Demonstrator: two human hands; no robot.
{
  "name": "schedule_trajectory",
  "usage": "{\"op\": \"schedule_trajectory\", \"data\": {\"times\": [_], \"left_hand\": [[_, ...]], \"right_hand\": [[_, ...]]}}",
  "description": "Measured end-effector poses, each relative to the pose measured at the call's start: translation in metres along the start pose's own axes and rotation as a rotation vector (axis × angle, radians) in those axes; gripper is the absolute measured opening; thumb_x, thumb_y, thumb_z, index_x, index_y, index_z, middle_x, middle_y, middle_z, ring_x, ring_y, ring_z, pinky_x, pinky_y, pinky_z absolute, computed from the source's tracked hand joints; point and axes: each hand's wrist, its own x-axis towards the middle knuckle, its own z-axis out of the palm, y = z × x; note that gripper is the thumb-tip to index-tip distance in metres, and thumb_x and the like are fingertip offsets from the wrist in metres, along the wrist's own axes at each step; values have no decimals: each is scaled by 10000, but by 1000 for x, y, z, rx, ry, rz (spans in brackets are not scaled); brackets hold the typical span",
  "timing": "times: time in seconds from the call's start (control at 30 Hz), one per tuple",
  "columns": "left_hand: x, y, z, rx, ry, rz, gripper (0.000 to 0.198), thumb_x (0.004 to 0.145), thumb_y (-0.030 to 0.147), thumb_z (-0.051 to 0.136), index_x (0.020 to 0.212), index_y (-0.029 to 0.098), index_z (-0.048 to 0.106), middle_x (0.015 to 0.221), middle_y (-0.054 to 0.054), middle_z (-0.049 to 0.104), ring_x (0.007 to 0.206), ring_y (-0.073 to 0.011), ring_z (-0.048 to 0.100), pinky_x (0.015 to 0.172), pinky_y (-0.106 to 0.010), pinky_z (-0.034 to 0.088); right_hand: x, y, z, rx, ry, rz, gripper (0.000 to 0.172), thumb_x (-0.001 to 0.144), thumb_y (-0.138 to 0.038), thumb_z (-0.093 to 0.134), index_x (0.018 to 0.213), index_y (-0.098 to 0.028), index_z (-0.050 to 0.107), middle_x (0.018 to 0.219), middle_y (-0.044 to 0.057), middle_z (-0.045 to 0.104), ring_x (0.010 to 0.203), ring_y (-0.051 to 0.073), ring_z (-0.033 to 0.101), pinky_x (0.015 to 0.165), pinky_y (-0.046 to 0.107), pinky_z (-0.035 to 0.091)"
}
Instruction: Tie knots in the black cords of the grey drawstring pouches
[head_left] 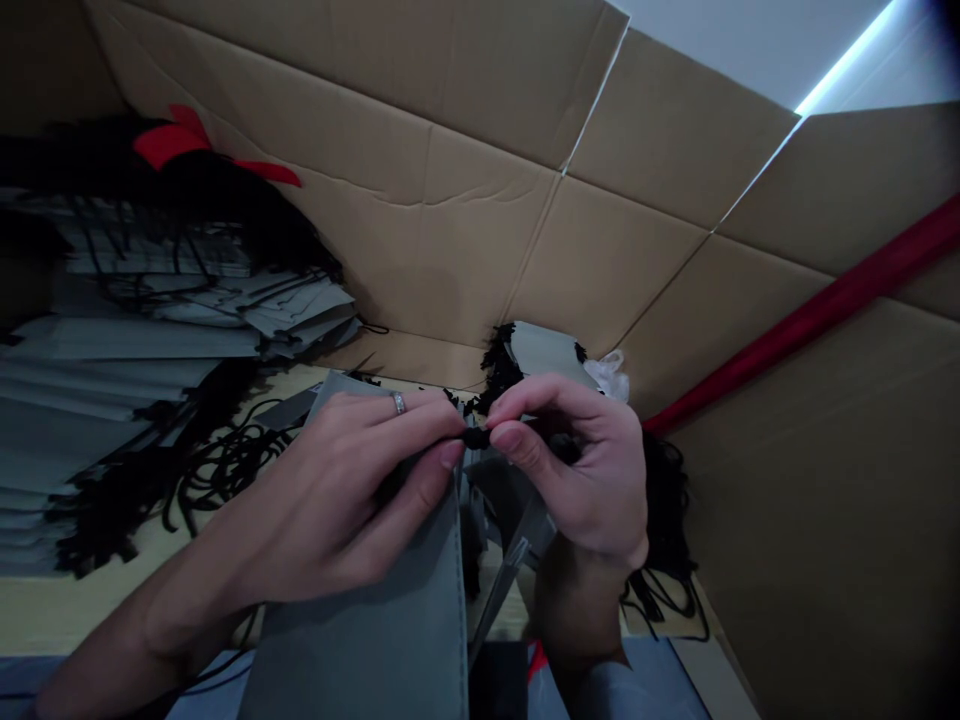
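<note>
A short black cord bunch point(476, 438) sits between the fingertips of both hands, near the upper edge of a grey stitched sheet point(367, 650). My left hand point(367, 480), with a ring on one finger, pinches the bunch from the left between thumb and forefinger and lies over the sheet. From the right, my right hand point(585, 460) pinches the same bunch with thumb and forefinger. The two hands nearly meet. Fingers partly hide the cord, so I cannot tell whether it is knotted. The sheet hangs down toward me, its stitched edge on the right.
Grey sheets with black cords point(135, 400) are piled at the left, and a red strip point(172, 145) lies on black cords above them. A smaller grey stack point(547, 350) stands behind my hands. Cardboard walls point(450, 220) enclose the back and right, crossed by a dark red band point(810, 310).
</note>
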Motion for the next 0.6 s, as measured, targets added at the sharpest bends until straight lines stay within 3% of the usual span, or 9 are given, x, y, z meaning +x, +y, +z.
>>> {"op": "schedule_trajectory", "data": {"times": [0.13,0.3,0.4,0.6], "left_hand": [[-1,-2,2,-20,14,9,213,1182,131,551,1006,230,620,823,10,688,666,-158,631,624,-341,437],[2,0,2,-101,-8,13,226,1167,94,549,996,233,597,838,24,676,693,-143,637,646,-304,469],[2,0,3,-58,17,12,201,1145,72,560,1034,224,627,825,31,681,649,-127,613,588,-286,424],[-2,-4,6,-16,29,16,154,1142,91,602,1065,213,654,819,34,672,627,-122,593,580,-284,411]], "right_hand": [[-1,2,-1,-27,19,-16,219,964,-394,1076,959,-252,909,877,14,866,736,175,765,655,261,627],[-1,13,1,103,-128,-85,416,889,-356,1138,1237,-313,915,1045,0,887,817,158,800,670,227,644],[0,18,4,98,-132,-94,309,917,-370,1117,1115,-280,897,978,-8,875,744,143,758,629,229,618],[0,18,7,81,-139,-55,327,908,-408,1111,1045,-260,854,920,-12,851,703,140,734,620,232,626]]}}
